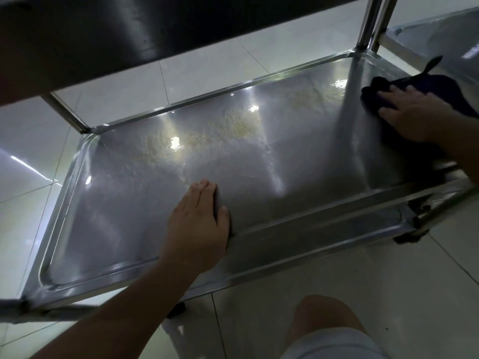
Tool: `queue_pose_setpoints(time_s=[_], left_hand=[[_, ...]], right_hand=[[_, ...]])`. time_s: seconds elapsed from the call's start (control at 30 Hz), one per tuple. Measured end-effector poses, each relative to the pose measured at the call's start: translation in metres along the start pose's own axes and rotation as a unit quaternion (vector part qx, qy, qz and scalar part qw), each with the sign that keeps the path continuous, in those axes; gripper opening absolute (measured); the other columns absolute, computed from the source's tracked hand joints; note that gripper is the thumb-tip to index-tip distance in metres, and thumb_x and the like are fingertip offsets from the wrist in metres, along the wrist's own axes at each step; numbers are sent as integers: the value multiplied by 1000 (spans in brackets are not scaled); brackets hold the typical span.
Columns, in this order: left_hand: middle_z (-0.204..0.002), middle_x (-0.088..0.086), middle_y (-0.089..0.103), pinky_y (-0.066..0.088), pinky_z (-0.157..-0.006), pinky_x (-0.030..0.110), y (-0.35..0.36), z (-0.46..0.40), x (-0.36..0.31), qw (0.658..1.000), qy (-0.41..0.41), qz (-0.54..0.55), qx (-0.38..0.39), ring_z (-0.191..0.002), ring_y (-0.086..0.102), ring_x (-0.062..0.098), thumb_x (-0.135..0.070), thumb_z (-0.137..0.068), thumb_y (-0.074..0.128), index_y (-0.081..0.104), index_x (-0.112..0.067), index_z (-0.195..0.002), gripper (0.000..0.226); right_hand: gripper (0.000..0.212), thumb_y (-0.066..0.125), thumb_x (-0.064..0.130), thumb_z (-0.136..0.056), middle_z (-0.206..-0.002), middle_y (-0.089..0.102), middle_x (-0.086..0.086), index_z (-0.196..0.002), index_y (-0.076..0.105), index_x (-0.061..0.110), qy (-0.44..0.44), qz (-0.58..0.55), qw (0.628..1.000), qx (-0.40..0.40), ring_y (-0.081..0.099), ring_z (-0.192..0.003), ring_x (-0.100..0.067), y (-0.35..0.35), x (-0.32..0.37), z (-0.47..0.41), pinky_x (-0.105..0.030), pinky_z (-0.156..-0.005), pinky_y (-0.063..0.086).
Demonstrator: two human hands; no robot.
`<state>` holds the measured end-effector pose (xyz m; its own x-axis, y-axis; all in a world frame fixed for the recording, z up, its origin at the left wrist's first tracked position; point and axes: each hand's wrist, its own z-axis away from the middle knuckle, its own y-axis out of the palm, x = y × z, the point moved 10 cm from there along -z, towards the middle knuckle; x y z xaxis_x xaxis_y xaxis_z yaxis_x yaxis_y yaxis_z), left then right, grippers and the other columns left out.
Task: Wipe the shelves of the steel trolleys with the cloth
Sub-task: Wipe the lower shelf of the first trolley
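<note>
The lower steel shelf [305, 224] of a trolley fills the middle of the head view, shiny with pale yellowish smears toward its far side. My right hand [412, 112] presses flat on a dark cloth [375, 92] at the shelf's right end. My left hand [199, 218] rests on the shelf's near rim, fingers lying flat inside the tray and thumb along the edge. It holds nothing.
An upper shelf [103, 35] of the same trolley overhangs at the top. A steel post [370, 22] rises at the far right corner, another [67, 112] at the far left. A second trolley's shelf [435, 35] stands at the right. Pale floor tiles surround; my knee [324, 320] is below.
</note>
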<state>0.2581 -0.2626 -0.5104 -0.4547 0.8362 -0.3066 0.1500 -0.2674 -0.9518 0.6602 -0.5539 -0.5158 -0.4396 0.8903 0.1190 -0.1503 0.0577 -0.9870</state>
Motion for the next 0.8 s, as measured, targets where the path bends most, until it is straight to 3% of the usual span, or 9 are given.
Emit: queue_pose_setpoints(time_s=[0.27,0.4,0.5,0.57,0.67,0.73,0.8], left_hand=[[-168,6,30,20,-128,43,0,3,-1,1000,-6,-3,4,-155,26,24,-39,-107,41,33,-16,-161,59],[-168,6,29,21,-128,45,0,4,-4,1000,-8,-9,8,-155,27,25,-39,-107,40,33,-15,-161,59],[-163,8,36,24,-124,44,-3,4,-7,1000,-4,-10,-3,-150,33,27,-35,-106,44,39,-12,-155,54],[-162,9,37,24,-123,44,-4,4,-8,1000,-6,-13,-6,-150,34,28,-33,-106,44,41,-11,-154,54],[-167,9,31,21,-126,45,-3,3,-6,1000,-2,-18,1,-154,29,28,-36,-107,42,36,-12,-159,57],[-169,9,30,21,-127,46,-2,3,-4,1000,4,-21,6,-155,27,28,-37,-108,41,35,-12,-160,58],[-166,9,34,22,-126,46,-3,3,-3,1000,8,-22,2,-153,30,28,-37,-107,43,38,-12,-157,56]], right_hand=[[62,28,53,-109,-174,5,2,-165,12,31,79,-28,996,17,5,-159,-28,12,-38,87,-53,-125,8],[64,28,53,-107,-173,11,-1,-165,18,27,109,-58,992,1,11,-158,-28,17,-15,135,-50,-126,15],[61,31,47,-108,-172,18,-4,-164,24,23,49,-47,998,-18,18,-157,-31,18,58,166,-47,-125,21],[60,26,46,-107,-171,23,-4,-163,28,24,-45,-15,998,-29,21,-156,-30,23,126,184,-44,-123,22],[69,13,55,-98,-171,13,11,-164,20,35,-192,-14,981,9,9,-159,-19,39,202,198,-40,-126,8],[68,11,58,-98,-171,3,18,-164,11,41,-225,-21,973,49,-2,-159,-12,45,207,180,-38,-125,-2],[61,20,54,-105,-172,4,15,-164,12,40,-200,-15,978,52,0,-159,-15,38,183,141,-44,-126,0]])
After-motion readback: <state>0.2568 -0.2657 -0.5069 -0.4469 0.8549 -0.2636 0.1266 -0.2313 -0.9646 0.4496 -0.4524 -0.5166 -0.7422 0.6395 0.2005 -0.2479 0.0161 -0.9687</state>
